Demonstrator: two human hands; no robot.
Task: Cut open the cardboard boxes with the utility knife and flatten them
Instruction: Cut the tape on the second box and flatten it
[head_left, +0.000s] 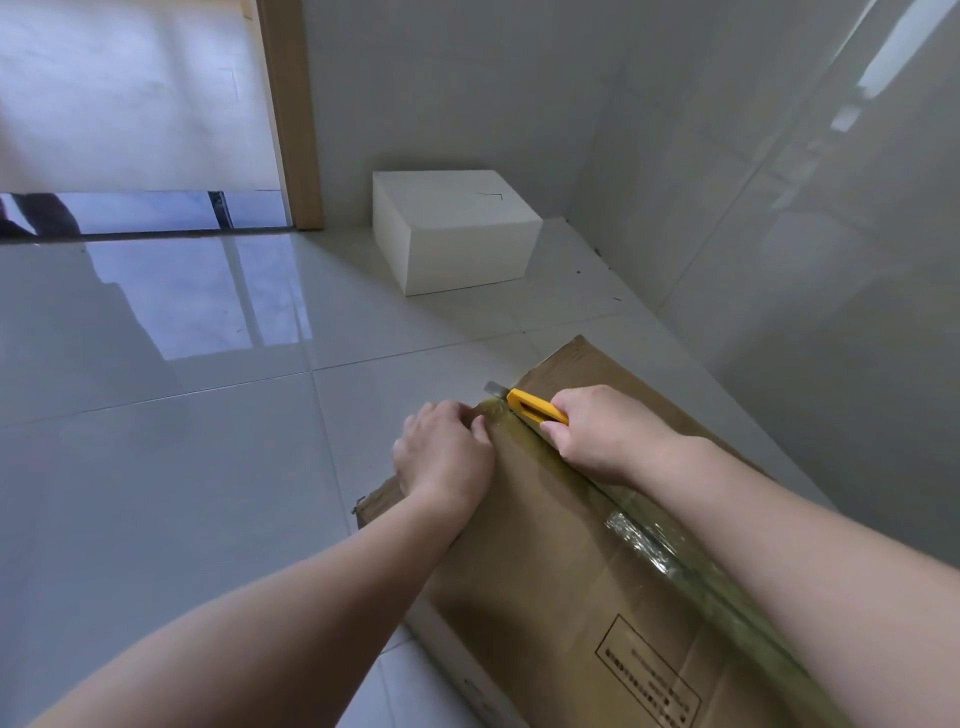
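At lower right of the frame, a brown cardboard box (561, 561) lies on the floor tiles (182, 441). The right hand (597, 436) grips a yellow utility knife (535, 406), its blade at the far end of the taped seam (675, 561), which runs from lower right toward centre. The left hand (441, 457), fingers curled, steadies the box just left of the blade.

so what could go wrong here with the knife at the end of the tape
1. The left hand grips the brown box edge close to the utility knife; a slip sideways could nick its fingers.
2. The blade tip already juts past the box's far edge, so a hard push could overshoot toward the floor tiles.
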